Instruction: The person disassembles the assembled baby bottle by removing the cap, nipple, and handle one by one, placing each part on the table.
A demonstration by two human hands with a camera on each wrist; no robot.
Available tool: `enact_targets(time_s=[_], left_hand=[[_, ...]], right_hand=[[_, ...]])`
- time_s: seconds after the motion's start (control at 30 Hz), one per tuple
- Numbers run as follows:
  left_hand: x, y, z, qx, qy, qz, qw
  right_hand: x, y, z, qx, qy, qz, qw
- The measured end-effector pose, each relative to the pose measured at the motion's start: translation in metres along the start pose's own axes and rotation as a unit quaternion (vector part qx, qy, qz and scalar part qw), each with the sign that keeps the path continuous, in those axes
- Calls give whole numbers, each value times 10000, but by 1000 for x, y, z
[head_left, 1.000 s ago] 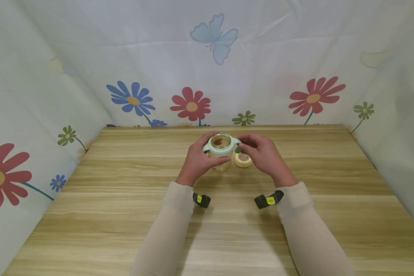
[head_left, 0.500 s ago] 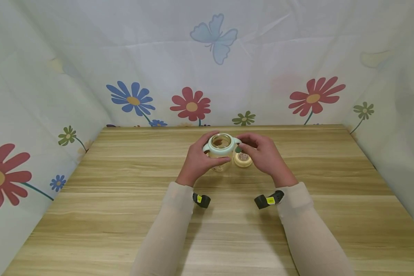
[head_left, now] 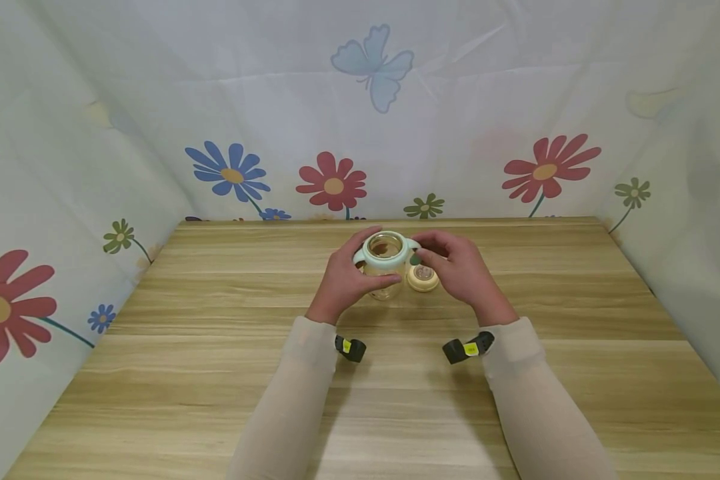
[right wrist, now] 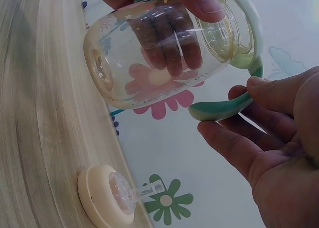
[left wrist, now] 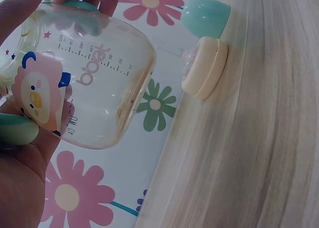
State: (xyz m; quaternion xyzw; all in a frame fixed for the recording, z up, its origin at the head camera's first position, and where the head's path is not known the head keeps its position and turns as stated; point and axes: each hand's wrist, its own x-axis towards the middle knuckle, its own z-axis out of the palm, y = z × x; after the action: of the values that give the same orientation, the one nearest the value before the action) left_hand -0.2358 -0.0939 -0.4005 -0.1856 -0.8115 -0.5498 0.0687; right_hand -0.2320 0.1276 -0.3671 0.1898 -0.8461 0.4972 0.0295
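Note:
A clear baby bottle (left wrist: 102, 96) with a cartoon print and measuring marks is held upright above the table. Its neck is open and carries a mint-green handle ring (head_left: 386, 262). My left hand (head_left: 343, 277) grips the bottle, thumb across the near side and fingers around the back. At the ring's right side, my right hand (head_left: 456, 263) pinches the curved green handle (right wrist: 219, 108) between thumb and fingers. A cream collar (right wrist: 97, 195) with a clear nipple (right wrist: 149, 189) sits nipple-up on the table, just right of the bottle.
A mint-green dome cap (left wrist: 205, 18) stands beside the cream collar in the left wrist view. Everything is on a wood-grain table (head_left: 216, 373). A white flower-print curtain (head_left: 456, 100) encloses its back and sides.

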Motion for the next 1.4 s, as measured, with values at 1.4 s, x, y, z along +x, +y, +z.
enact_targets(time_s=[1.4], left_hand=[[1, 0, -2, -152, -25, 35, 9999]], right_hand=[[-1, -2, -3, 310, 249, -17, 9992]])
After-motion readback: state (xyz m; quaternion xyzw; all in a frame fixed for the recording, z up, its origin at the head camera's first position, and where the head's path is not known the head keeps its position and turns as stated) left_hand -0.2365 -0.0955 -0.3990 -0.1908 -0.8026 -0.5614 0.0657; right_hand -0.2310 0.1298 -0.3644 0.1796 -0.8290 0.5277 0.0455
